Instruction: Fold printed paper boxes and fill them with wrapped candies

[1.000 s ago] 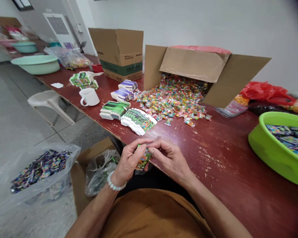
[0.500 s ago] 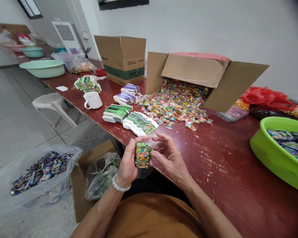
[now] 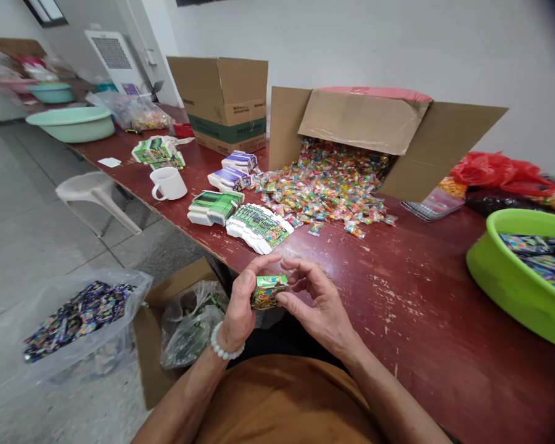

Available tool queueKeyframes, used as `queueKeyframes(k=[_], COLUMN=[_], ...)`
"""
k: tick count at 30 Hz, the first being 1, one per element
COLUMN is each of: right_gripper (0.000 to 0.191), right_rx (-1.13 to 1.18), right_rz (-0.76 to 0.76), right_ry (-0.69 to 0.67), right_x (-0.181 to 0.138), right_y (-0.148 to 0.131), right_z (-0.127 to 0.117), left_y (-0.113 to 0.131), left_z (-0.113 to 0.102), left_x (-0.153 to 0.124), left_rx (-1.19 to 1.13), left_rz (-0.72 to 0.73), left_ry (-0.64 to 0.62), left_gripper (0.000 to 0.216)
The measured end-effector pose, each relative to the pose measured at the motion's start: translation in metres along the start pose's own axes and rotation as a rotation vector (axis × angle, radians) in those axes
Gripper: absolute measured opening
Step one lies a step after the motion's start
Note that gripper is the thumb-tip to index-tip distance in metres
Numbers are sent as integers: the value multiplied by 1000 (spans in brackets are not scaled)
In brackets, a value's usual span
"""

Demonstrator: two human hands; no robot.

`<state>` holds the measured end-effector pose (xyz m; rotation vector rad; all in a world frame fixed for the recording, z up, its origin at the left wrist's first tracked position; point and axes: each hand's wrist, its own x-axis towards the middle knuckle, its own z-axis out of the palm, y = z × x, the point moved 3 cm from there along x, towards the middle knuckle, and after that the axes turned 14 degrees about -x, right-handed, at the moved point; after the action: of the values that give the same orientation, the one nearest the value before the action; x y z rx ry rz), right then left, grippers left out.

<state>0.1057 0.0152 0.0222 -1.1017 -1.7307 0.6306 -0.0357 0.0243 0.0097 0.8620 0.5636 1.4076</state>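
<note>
My left hand (image 3: 243,302) is closed round a small printed green cardboard box (image 3: 267,292), its lid end tilted up toward me. My right hand (image 3: 317,302) is at the box's right side. Its thumb tip touches the box edge, while the other fingers curve apart above and beyond it. Just past my hands, a fanned stack of flat green cartons (image 3: 259,227) lies on the red table (image 3: 425,308). Beside it is another stack of green cartons (image 3: 215,206). Small wrapped candies (image 3: 324,191) spill from a cardboard box (image 3: 365,120) lying on its side.
Purple cartons (image 3: 234,172), a white mug (image 3: 168,184) and an upright cardboard box (image 3: 222,105) stand farther back. A lime-green tub (image 3: 499,290) of packets is at right. Below left are a plastic bag of packets (image 3: 83,314), an open carton (image 3: 150,357) and a stool (image 3: 92,185).
The small box has tipped, so its green top end now shows more and its front less. My left hand still holds it; my right hand stays close beside it. The view has shifted slightly.
</note>
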Motion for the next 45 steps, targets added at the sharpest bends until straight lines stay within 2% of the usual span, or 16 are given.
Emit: queueKeyframes(k=[4,9,13,15,21,24,28,31,34,36,38,42,45], right_gripper=[37,17,15,12,15,18,24,27,22,15,10,40,37], right_rx=[-46,-201,-163,-27,365,498,736,800,576,291,75,-84,-201], right_rz=[-40,-182,-175,-112,200,376,616,678,558,377,205,24,-112], right_ry=[15,19,-68,-136,-288,-296,-278,-277,-232,-179,-176,-278,-240], right_x=[0,2,5,8,11,7,1,-3,-3,-2,-1,2,5], right_y=[-3,-1,5,9,35,50,63,63,56,48,39,30,28], right_z=[-3,-5,-9,-13,-19,-17,-8,-7,-16,-26,-34,-41,-45], left_y=[-2,-4,-11,-16,-35,-43,-47,-44,-39,-36,-33,-34,-37], left_z=[0,3,3,2,0,0,2,6,11,13,16,19,18], left_x=[-1,3,6,7,15,18,20,21,23,25,28,28,24], left_rx=[143,397,420,374,275,206,179,195,302,443,546,548,561], left_rz=[15,26,-205,-309,-451,-529,-529,-516,-577,-571,-498,-371,-459], left_ry=[-80,-162,-232,-237,-269,-321,-367,-374,-427,-469,-490,-512,-475], left_gripper=[52,46,54,60,67,72,73,72,71,81,92,87,90])
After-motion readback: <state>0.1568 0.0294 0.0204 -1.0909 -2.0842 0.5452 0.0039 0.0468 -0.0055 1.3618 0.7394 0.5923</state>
